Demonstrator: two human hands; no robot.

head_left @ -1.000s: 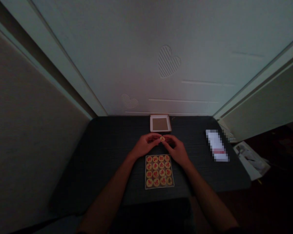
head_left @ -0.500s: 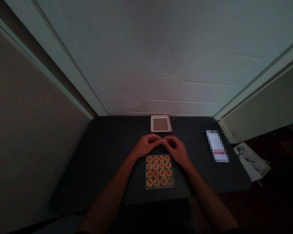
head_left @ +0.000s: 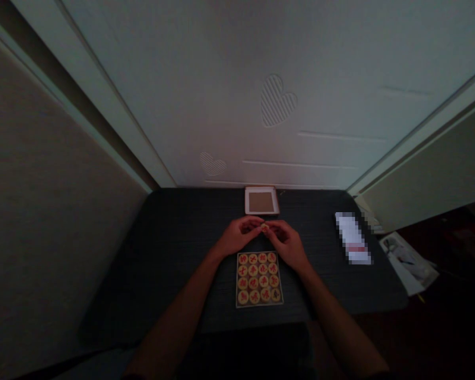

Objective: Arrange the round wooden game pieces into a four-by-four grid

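Note:
Between the fingertips of both hands is a small round Chinese chess piece (head_left: pixel 264 227), partly covered by the fingers. My left hand (head_left: pixel 239 235) pinches it from the left, and my right hand (head_left: pixel 285 240) pinches it from the right. Just below the hands, a square tray (head_left: pixel 237 279) lies flat on the dark table, filled with rows of round wooden Chinese chess pieces. Most carry red characters; the one at the near right corner has a dark character. Behind the hands sits an open box lid (head_left: pixel 277 201) with a white inside and a brown panel.
The dark table (head_left: pixel 162 264) reaches back to a pale panel (head_left: pixel 221 105) with heart patterns. A pixelated bright object (head_left: pixel 352 237) lies toward its right end. Beyond that edge are papers (head_left: pixel 409 264) at a lower level.
The held chess piece has been tilted between the fingertips, so more of its face shows. Both hands stay in nearly the same place above the tray.

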